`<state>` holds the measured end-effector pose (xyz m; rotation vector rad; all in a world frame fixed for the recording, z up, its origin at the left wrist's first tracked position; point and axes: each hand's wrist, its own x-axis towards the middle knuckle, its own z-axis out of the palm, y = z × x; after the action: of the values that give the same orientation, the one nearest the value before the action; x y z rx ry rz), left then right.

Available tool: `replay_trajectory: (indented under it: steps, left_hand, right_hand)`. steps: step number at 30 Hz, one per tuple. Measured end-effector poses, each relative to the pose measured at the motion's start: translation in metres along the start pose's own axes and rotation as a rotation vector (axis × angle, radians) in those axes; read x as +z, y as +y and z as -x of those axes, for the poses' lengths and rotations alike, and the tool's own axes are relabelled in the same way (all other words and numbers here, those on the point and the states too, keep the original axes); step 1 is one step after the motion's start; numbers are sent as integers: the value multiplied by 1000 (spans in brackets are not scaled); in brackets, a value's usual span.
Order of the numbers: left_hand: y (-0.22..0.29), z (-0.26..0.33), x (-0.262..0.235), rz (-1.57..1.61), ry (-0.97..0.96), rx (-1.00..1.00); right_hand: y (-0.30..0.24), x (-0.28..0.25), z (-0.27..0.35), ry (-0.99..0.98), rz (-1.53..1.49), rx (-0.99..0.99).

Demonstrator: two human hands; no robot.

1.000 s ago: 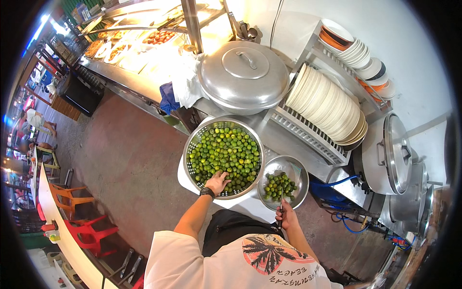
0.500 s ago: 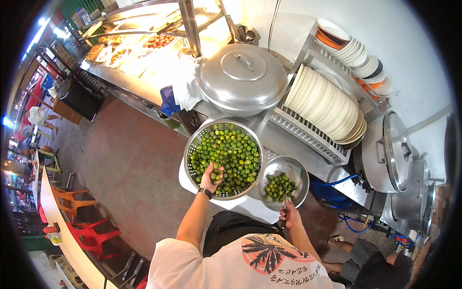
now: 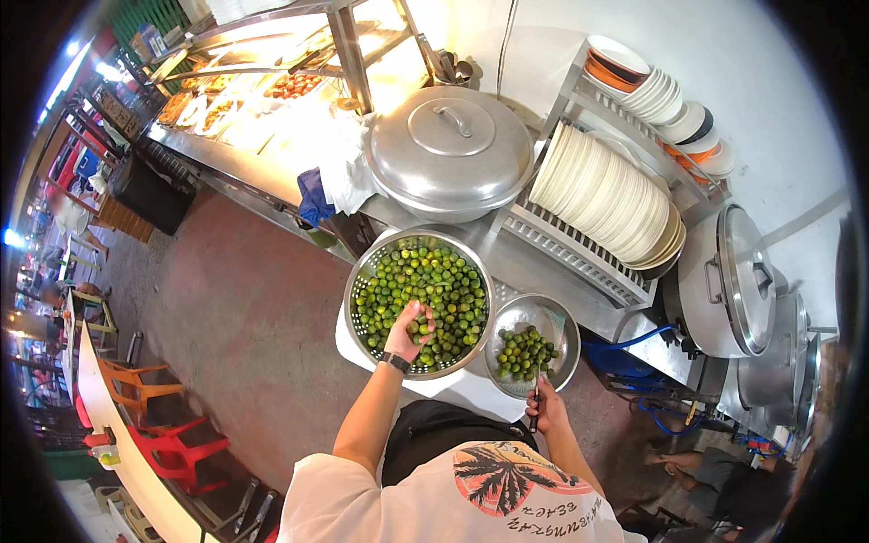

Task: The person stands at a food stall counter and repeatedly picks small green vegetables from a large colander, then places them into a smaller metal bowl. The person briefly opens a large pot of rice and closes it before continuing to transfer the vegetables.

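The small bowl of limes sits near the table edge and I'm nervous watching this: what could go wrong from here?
1. The small bowl sits by the table's near edge; a nudge from the right hand might tip it off.
2. That hand holds a knife close to the body, so a slip could cut.
3. The left hand digs in the heaped limes; some may roll over the colander rim.

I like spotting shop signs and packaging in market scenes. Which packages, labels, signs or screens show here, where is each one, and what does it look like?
Printed shirt design: on the person's white shirt at the bottom edge, a reddish half-disc with dark palm shapes and lettering beneath.
Small bottle: on the long pale table at far left, yellow-green with a red top; label too small to tell.
No screens, packages or readable signs show elsewhere; the left rim is too blurred to tell.
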<state>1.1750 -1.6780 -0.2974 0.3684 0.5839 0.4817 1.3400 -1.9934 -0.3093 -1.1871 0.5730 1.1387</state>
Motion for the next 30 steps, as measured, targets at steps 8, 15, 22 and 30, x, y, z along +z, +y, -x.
replay_trajectory:
  steps: [8, 15, 22, 30]
  left_hand:
    - [-4, -4, -6, -167, 34, 50]
    - [-3, -1, -13, -353, 168, 37]
    - [-3, 3, -10, -400, 148, 112]
    - [-7, 12, 24, -628, 227, -87]
  right_hand:
    - [1, -1, 3, -21, 30, -2]
    - [3, -1, 2, 11, 6, -14]
    - [7, -5, -2, -18, 32, -9]
    - [-1, 24, 22, -63, 100, -92]
